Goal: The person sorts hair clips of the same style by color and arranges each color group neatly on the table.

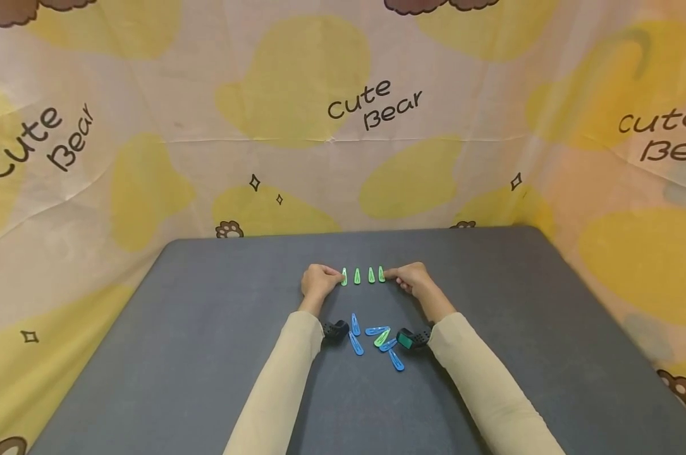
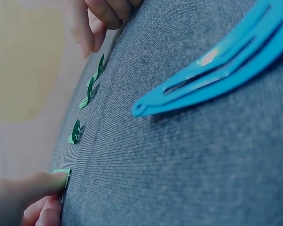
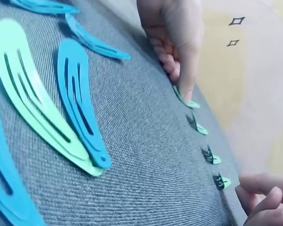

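Four-in-line is how the green hair clips lie, and at the left end of that row my left hand point(image 1: 318, 281) pinches the leftmost green hair clip point(image 1: 344, 277). In the left wrist view its thumb lies on that clip point(image 2: 62, 172). My right hand point(image 1: 412, 279) is beside the rightmost green hair clip point(image 1: 381, 274), index finger toward it. The right wrist view shows a small gap between that finger and the clip point(image 3: 223, 181). Between the hands are two more green clips, one being the second from left point(image 1: 357, 276).
Nearer the body, between the forearms, lie several blue hair clips point(image 1: 356, 344) and a loose green clip point(image 1: 382, 338), some overlapping. A dark band point(image 1: 336, 330) is on each wrist. The grey table point(image 1: 177, 354) ends at a patterned cloth point(image 1: 297, 82) behind.
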Demonstrator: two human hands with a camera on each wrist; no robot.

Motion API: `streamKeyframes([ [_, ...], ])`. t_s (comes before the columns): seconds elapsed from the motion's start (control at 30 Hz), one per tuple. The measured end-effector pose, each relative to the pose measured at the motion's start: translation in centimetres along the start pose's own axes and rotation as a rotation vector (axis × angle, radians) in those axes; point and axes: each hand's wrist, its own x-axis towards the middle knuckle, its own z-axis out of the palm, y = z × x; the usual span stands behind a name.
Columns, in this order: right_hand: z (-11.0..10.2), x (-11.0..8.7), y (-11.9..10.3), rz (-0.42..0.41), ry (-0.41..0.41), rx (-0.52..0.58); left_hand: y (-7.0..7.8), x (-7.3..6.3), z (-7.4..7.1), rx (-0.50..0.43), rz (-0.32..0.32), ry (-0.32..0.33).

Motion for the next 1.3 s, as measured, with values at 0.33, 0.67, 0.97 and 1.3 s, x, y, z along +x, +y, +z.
streamKeyframes([
  [0.33, -0.7, -0.8, 0.2, -0.029, -0.040, 0.019, 0.2, -0.1, -0.2, -0.001, -0.008, -0.004],
  [0.67, -1.6, -2.0, 0.3, -0.055, -0.069, -0.017, 0.2, -0.1, -0.2, 0.012, -0.006, 0.001],
  [0.97, -1.7, -3.1, 0.7, -0.084, -0.116, -0.026, 0.2, 0.0, -0.1, -0.003, 0.000, 0.013],
  [1.3, -1.6, -4.6, 1.7, -0.112, -0.146, -0.056, 0.0, -0.2, -0.1, -0.003, 0.000, 0.009],
])
